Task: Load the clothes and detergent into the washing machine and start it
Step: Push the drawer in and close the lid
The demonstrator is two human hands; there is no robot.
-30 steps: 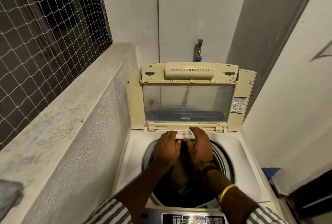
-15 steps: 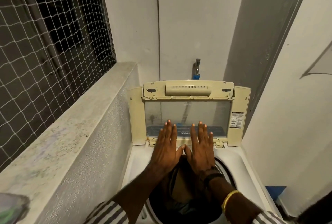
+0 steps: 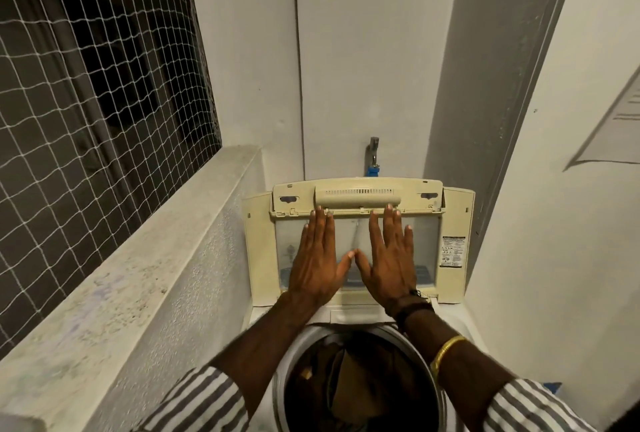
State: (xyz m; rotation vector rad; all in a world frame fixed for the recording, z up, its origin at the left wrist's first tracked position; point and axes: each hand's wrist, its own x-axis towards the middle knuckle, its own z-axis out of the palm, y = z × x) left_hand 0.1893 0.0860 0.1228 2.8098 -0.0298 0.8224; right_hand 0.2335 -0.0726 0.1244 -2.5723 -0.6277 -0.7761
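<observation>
- A white string netting (image 3: pixel 86 113) of square mesh covers the dark window opening at the upper left.
- A speckled, pale stone ledge (image 3: pixel 131 279) runs below the netting, slanting from the lower left corner up to the back wall.
- A small metal tap with a blue fitting (image 3: pixel 373 158) sticks out of the white back wall (image 3: pixel 363 50).
- A grey vertical column (image 3: pixel 491 85) stands right of the tap.
- A pale sheet of paper (image 3: pixel 616 126) hangs on the right wall, at the picture's right edge.
</observation>
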